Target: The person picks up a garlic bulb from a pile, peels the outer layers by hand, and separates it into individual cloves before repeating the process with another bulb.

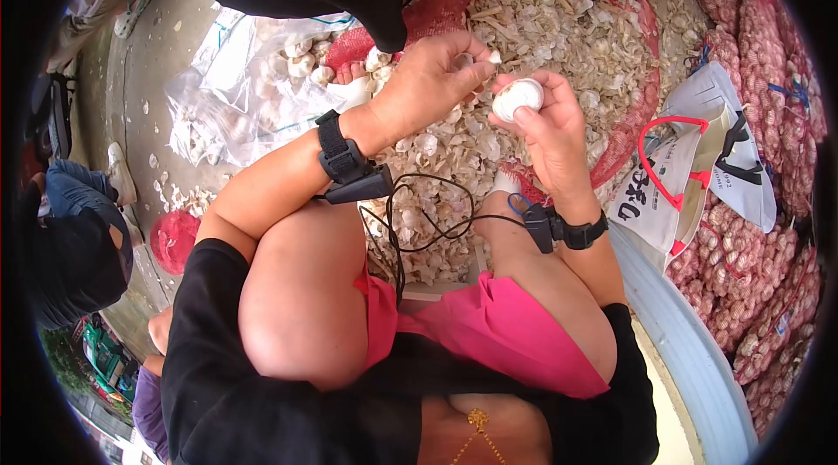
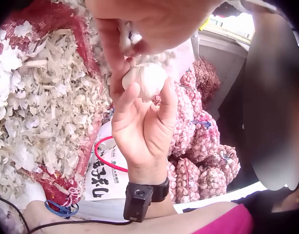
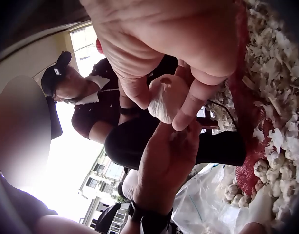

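Note:
A white garlic bulb (image 1: 517,101) (image 2: 145,82) (image 3: 165,100) is held up by my right hand (image 1: 552,129) (image 2: 142,126) (image 3: 169,41), its thumb and fingers around the sides. Just left of the bulb in the head view, my left hand (image 1: 428,81) (image 2: 157,22) (image 3: 166,161) has thumb and forefinger curled together, with a small white flake (image 1: 495,57) at their tips. In the right wrist view the bulb partly hides the left fingertips.
Loose garlic skins (image 1: 541,33) fill a red mesh (image 1: 650,72) below the hands. Peeled-looking bulbs (image 1: 299,66) lie by clear plastic (image 1: 205,107) at left. A tote bag (image 1: 650,177) and garlic sacks (image 1: 742,273) stand right. Black cables (image 1: 436,181) hang between the knees.

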A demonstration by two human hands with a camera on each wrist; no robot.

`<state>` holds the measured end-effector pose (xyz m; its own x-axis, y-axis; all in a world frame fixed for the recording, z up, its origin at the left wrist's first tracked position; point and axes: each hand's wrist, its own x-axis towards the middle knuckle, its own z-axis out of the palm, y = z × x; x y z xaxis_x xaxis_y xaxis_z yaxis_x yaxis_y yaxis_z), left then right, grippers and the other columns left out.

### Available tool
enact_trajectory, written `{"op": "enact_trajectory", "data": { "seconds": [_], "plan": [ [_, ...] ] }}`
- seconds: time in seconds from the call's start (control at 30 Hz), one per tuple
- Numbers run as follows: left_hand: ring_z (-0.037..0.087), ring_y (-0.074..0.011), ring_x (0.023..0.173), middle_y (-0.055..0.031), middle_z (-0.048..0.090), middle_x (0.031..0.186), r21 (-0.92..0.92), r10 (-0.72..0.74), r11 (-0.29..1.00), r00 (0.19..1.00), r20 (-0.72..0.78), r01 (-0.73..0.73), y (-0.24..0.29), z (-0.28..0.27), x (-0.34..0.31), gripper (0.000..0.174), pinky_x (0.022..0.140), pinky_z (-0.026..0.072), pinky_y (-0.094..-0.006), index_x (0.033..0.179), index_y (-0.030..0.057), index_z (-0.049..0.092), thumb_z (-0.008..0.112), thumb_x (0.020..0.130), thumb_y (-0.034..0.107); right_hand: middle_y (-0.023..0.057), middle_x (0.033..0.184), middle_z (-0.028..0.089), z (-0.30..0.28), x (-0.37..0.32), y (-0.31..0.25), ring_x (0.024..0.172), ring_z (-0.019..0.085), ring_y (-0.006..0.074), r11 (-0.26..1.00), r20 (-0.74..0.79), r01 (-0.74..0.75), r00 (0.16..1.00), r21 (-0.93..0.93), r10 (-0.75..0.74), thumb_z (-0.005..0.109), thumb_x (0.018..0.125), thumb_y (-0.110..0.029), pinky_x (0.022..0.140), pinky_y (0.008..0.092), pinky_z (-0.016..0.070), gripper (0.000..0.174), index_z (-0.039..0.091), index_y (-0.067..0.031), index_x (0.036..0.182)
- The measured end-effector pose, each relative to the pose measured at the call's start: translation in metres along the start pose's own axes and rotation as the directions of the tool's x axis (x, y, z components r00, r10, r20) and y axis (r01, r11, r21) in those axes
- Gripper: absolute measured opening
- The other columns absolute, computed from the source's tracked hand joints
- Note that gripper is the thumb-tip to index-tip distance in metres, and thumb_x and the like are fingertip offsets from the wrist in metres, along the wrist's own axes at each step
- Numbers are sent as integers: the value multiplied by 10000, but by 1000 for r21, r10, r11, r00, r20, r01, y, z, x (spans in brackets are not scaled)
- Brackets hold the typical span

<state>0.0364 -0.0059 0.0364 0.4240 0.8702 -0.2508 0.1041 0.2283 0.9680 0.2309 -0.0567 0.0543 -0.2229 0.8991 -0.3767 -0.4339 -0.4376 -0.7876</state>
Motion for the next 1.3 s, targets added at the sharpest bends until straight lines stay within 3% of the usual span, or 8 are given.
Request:
{"op": "enact_trajectory", "data": {
  "seconds": [0.07,0.17,0.37,0.73,0.87,0.97,1.03,1.3],
  "plan": [
    [611,-63,742,-22,649,875,-77,11,997,1000,-7,-12,2,-1,0,283,625,515,-225,1032,14,605,657,948,278,130,1268,533,-3,2,5,1151,559,193,980,0,175,984,-98,-176,646,843,58,956,319,515,479,464,17,1284],
    [612,-64,777,-24,644,922,38,3,999,992,124,-7,9,1,-1,297,650,528,-226,1079,29,590,671,936,277,130,1287,522,0,0,3,1192,534,183,947,40,190,982,-260,-186,634,837,86,988,312,484,514,465,20,1318],
    [616,-68,771,-16,653,913,-227,-31,972,993,113,56,6,6,-1,222,666,522,-215,1065,35,606,690,922,182,117,1282,551,3,2,10,1166,558,171,959,-17,159,986,-233,-168,664,840,76,974,302,494,563,460,23,1362],
    [582,-53,716,4,633,802,299,132,947,991,-25,-118,6,8,-5,158,638,508,-226,968,19,610,637,956,175,105,1270,563,0,1,12,1119,576,152,896,-7,202,975,-396,-222,696,819,64,957,296,489,539,490,9,1314],
    [597,-75,700,-10,621,790,278,145,953,987,-70,-120,-5,6,0,183,644,524,-237,960,13,599,599,978,195,108,1305,537,2,1,12,1137,561,159,898,45,281,958,-339,-283,683,803,79,979,309,473,528,498,-3,1291],
    [613,-90,747,-32,632,876,130,-75,988,994,-74,84,-13,0,3,216,648,544,-255,996,24,584,581,990,241,112,1311,535,9,2,8,1155,555,165,899,22,337,938,-280,-345,665,799,95,969,312,480,517,498,-2,1279],
    [623,-101,832,-47,627,975,-274,-117,955,993,5,114,-9,0,2,255,675,558,-264,1053,28,569,584,989,275,114,1308,537,8,2,7,1157,553,166,886,4,336,936,-319,-353,653,799,107,971,311,482,508,501,-4,1270],
    [630,-100,868,-51,642,987,-329,-121,924,966,228,194,-3,3,1,347,717,563,-253,1097,17,570,633,956,328,115,1282,547,9,-1,7,1128,583,174,894,61,295,954,-338,-292,676,808,102,955,308,524,600,462,-15,1356]
  ]
}}
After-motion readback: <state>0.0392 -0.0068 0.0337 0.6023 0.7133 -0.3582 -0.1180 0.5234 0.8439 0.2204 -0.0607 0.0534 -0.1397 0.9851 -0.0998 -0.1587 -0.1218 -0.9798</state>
